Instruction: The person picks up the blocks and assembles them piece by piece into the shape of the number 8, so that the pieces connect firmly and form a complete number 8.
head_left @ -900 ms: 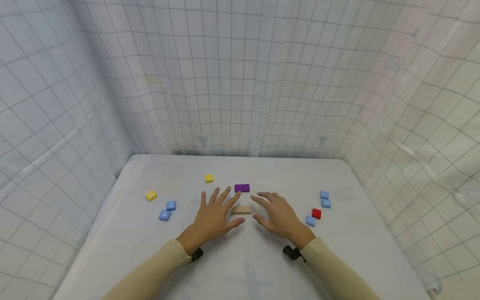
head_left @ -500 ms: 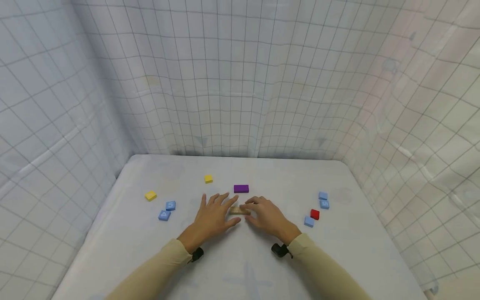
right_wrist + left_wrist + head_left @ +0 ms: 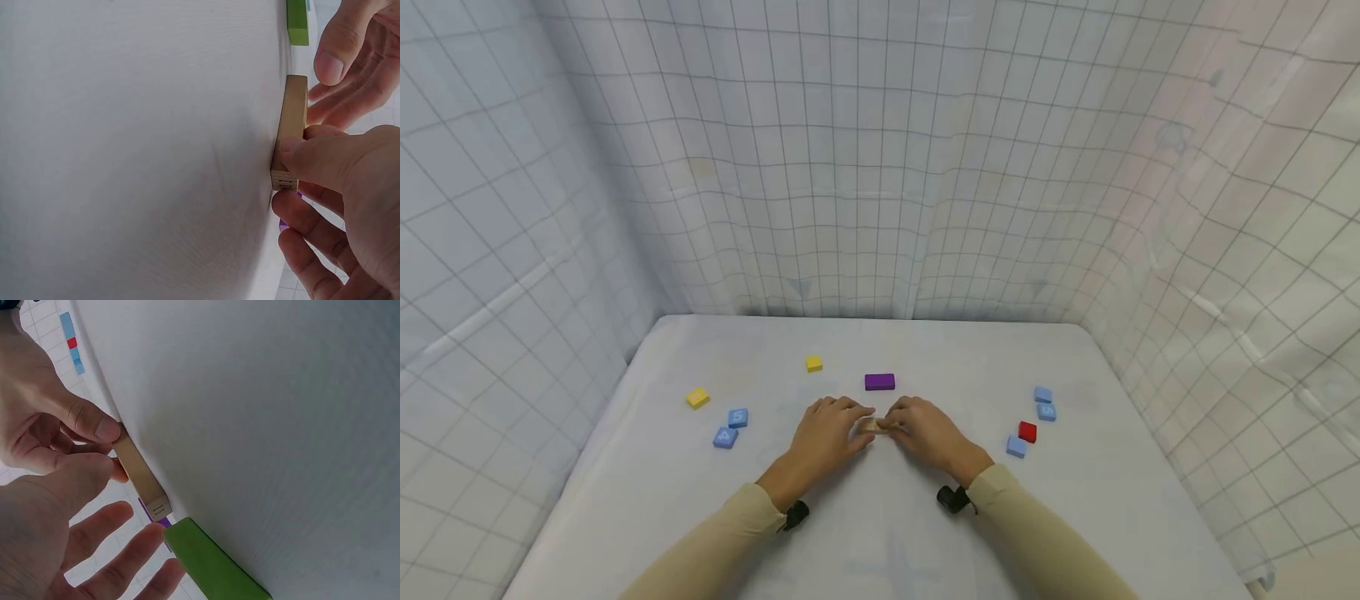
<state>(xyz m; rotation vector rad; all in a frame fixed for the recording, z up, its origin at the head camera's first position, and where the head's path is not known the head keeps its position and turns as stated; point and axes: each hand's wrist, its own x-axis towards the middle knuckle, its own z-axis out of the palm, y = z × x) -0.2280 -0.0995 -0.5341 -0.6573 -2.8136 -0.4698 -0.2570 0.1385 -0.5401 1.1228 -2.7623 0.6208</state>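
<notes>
"Across the white, smooth-topped table point(image 3: 880, 521), what condition do you record?"

"Pale throughout, far corners rounded, faint grey marks towards the front. White cloth hangings point(image 3: 850, 167) with a dark grid stand behind it and at both sides, creased; the right side carries a pinkish tint."

"State of the hands?"

"My right hand point(image 3: 927, 433) pinches one end of the tan, oblong wooden block point(image 3: 140, 475), mid-table, between thumb and fingers. My left hand point(image 3: 822, 437) is spread about the other end, its thumb apart from it. Whether the block touches the surface I cannot tell."

"Other items?"

"Beyond it, a purple oblong block point(image 3: 880, 382). On the left, two yellow square blocks point(image 3: 697, 398), well apart, and two blue numbered blocks point(image 3: 738, 417), corner to corner. On the right, two blue square blocks point(image 3: 1047, 412) side by side, then a red square block point(image 3: 1027, 431) beside a third blue block point(image 3: 1017, 447). The wrist views also show a green block point(image 3: 212, 562) near my left hand."
</notes>
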